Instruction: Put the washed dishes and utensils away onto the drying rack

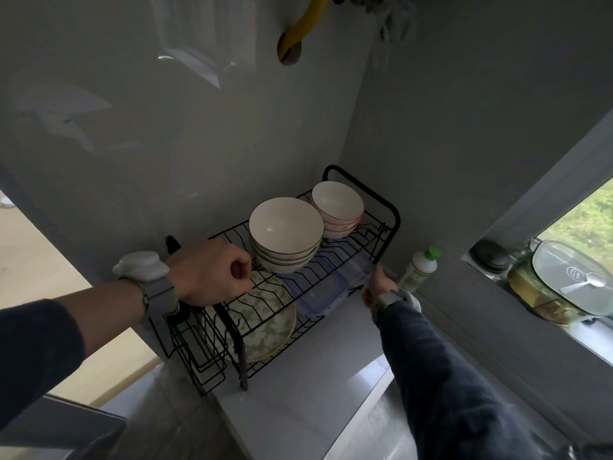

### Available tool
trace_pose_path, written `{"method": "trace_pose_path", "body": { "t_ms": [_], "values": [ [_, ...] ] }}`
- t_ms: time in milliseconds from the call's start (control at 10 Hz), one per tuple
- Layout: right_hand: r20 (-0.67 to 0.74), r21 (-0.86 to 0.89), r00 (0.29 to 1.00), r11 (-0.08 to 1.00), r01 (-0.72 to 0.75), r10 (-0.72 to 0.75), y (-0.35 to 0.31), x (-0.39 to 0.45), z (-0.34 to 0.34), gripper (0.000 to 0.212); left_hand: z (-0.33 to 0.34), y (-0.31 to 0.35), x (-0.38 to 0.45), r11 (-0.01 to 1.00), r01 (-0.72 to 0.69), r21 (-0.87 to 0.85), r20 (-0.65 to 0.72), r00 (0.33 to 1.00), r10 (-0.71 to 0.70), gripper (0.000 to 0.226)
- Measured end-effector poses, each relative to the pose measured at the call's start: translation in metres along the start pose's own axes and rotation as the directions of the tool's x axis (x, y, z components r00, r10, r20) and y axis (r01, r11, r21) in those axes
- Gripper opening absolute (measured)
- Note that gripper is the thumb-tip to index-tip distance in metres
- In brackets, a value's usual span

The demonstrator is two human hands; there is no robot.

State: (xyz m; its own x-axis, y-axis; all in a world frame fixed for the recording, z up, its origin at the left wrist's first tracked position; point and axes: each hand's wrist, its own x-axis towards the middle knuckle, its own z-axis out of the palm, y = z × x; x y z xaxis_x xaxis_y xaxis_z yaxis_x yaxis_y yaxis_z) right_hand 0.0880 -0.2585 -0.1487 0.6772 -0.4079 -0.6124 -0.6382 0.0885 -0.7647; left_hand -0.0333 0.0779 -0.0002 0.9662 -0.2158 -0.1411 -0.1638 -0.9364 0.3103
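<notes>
**Both hands at the rack, container on the lower tier**

While our left hand (212, 273) curls around the front wire of the drying rack (394, 220) at its upper tier's left end, our right hand (378, 287) reaches to the lower tier's right end, where the clear plastic container (318, 290) lies under the wires. That hand seems to touch or hold the container's right edge, but its fingers are hidden behind the rack and the box, so we cannot tell its grip.

On the upper tier stand two stacks of bowls: the green-rimmed stack (287, 234) toward the middle, the red-rimmed stack (338, 207) at the back right corner. A patterned plate (265, 323) leans in the lower tier's left half.

We judge the container light, stiff and probably slick if wet; its rim or lid clips give the best hold. The bowls and plate are breakable, and the wire rack may shift if pushed.

The bottle (421, 267) beside the rack's right end is partly hidden by our wrist.
</notes>
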Motion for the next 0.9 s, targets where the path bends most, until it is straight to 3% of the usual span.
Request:
{"method": "trace_pose_path", "body": {
  "t_ms": [100,200,300,400,600,700,800,900],
  "values": [
    [0.018,-0.028,1.0,1.0,-0.002,0.003,0.0,0.0,-0.001,0.048,0.001,-0.001,0.0,1.0,-0.002,0.003,0.0,1.0,0.002,0.022],
    [-0.036,-0.08,0.999,0.997,0.023,-0.026,0.014,0.042,0.002,0.077,0.001,-0.001,0.0,1.0,0.003,0.004,0.013,1.0,-0.003,0.019],
    [-0.192,-0.174,0.98,0.985,0.023,-0.056,0.012,0.03,0.009,0.089,0.001,0.0,0.001,1.0,-0.005,0.029,0.004,1.0,0.005,0.02],
    [-0.207,-0.455,0.947,0.881,0.128,-0.245,0.0,-0.048,0.005,0.084,0.0,0.0,0.0,0.999,-0.02,0.036,-0.003,1.0,0.02,0.022],
    [0.06,-0.665,0.929,0.679,0.31,-0.365,0.015,-0.11,-0.016,0.078,0.004,-0.002,-0.01,0.997,-0.069,-0.043,-0.081,0.995,0.065,0.023],
    [0.168,-0.706,0.885,0.574,0.415,-0.435,0.023,-0.149,-0.034,0.063,0.009,0.005,-0.022,0.973,-0.158,-0.166,-0.225,0.967,0.119,0.016],
    [0.261,-0.756,0.85,0.451,0.474,-0.457,0.034,-0.179,-0.059,0.063,0.009,0.023,-0.038,0.942,-0.309,-0.131,-0.329,0.91,0.253,0.015],
    [0.308,-0.759,0.816,0.39,0.521,-0.49,0.048,-0.202,-0.083,0.062,0.009,0.051,-0.054,0.905,-0.408,-0.118,-0.325,0.877,0.353,0.011]
  ]
}}
